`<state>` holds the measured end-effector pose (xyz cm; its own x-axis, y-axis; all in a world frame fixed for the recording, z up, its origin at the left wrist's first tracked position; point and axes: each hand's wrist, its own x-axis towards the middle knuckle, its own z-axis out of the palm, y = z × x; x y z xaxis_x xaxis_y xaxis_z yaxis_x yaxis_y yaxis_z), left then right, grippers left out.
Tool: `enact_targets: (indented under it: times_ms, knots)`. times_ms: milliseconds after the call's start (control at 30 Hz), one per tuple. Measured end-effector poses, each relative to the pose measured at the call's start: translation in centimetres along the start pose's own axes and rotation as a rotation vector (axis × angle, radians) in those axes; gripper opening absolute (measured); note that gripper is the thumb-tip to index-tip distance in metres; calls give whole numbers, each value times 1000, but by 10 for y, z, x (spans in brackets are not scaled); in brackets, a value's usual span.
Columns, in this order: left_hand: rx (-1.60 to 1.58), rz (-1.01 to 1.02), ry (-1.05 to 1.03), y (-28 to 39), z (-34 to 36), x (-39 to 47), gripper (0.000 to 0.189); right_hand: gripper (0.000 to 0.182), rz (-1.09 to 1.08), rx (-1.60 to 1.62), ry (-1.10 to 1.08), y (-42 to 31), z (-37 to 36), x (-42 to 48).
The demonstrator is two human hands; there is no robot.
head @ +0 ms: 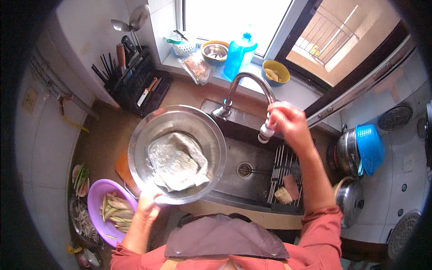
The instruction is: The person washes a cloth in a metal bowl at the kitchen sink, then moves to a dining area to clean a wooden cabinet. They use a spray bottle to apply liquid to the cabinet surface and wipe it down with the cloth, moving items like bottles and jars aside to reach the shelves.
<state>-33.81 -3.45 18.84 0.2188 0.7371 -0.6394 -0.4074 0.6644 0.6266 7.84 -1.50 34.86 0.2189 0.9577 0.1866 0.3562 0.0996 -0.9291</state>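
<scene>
My left hand [148, 206] grips the near rim of a wide stainless steel basin [216, 155], its thumb over the edge. Inside the basin lies a crumpled whitish cloth [177, 162]. The basin is held up over the left end of the sink [233, 155] and the counter beside it, covering part of both. My right hand [288, 123], slightly blurred, has its fingers closed around the lower end of the curved metal faucet spout [249, 76]. Just below those fingers is the white faucet nozzle [265, 134]. No water stream shows beneath it.
A purple bowl of cut vegetables [96, 202] stands left. A black knife rack [135, 81] sits behind it. On the sill are a blue bottle [238, 57] and a yellow bowl [278, 69]. A drying rack [280, 168] holds sponges. A blue colander [370, 150] is at right.
</scene>
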Motion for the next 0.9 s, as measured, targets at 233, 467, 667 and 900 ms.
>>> enact_targets:
  times_ms: [233,467,667,900]
  knots:
    - [41,124,38,99,99,19,11,28,-120,-556,97,1,-42,215]
    - [60,144,-120,155,167,75,15,44,116,-897,-29,12,-19,324]
    - [124,160,-224,185,211,120,28,50,505,-580,55,28,-26,345]
    - [175,89,-227,212,256,128,30,49,414,-836,135,34,-29,344]
